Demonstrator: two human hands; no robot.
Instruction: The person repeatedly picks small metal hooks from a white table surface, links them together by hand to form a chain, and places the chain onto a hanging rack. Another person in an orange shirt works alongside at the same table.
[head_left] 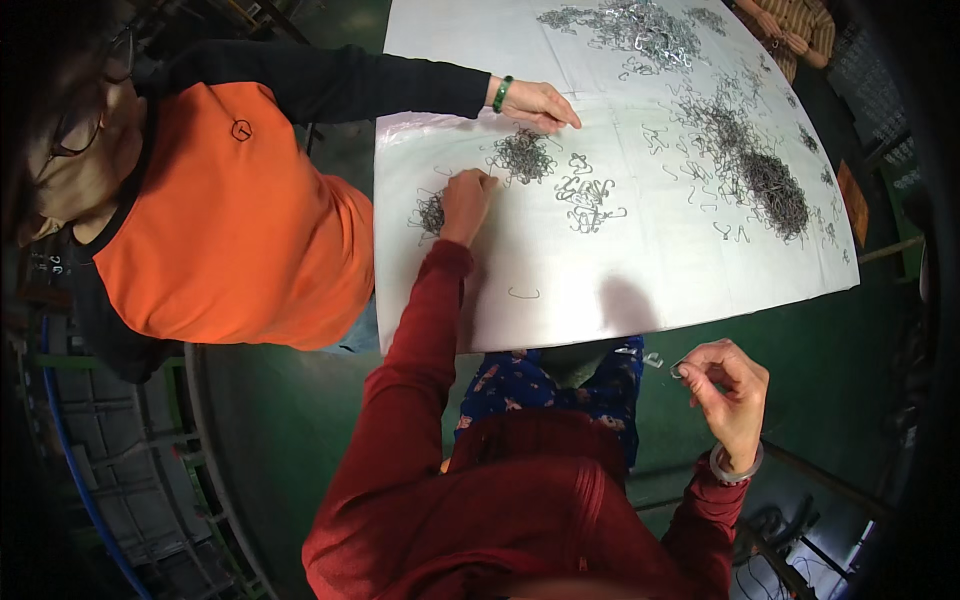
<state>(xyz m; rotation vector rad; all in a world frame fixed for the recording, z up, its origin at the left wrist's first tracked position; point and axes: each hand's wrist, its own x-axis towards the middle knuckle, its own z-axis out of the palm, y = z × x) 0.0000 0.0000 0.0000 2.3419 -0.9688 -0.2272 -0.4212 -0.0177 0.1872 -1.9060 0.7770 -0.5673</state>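
One wire hook [677, 370] pinched in right grip [735, 388], beyond table [550, 318] edge | left grip [468, 203]: hold unclear, between heaps [523, 158]

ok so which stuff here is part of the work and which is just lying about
Part of the work:
- small metal piece in the right grip
- dark hook pile beside the left grip

Seemingly just lying about:
- brown board
- dark cables

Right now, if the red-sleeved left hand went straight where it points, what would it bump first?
The left hand would probably meet the dark pile of metal hooks first, though depth is unclear.
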